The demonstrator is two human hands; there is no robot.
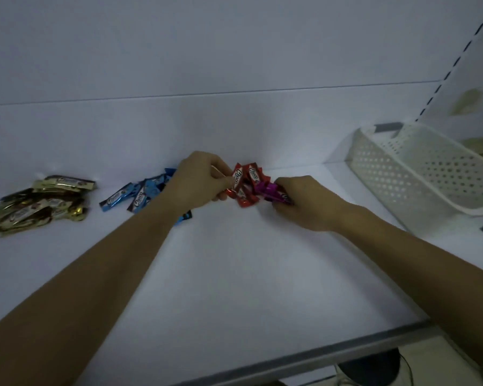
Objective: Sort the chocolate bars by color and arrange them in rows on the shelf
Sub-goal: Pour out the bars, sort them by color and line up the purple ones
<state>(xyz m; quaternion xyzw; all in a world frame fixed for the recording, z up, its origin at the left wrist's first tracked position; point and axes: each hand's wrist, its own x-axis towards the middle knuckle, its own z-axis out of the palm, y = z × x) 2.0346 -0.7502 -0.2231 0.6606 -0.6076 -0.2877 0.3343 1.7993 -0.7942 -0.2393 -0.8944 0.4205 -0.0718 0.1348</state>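
On the white shelf (234,274) lie three loose heaps of wrapped chocolate bars. Gold bars (39,204) sit at the far left. Blue bars (134,196) lie in the middle, partly hidden by my left forearm. Red bars (248,179) are bunched at the centre. My left hand (198,182) pinches a red bar at the left side of that heap. My right hand (304,201) grips purple bars (271,189) just right of the red ones, its fingers curled round them.
A white perforated plastic basket (418,168) stands at the right on the shelf. The shelf's back wall rises behind the heaps. A grey front edge (346,349) of the shelf runs across the lower right, with floor below it.
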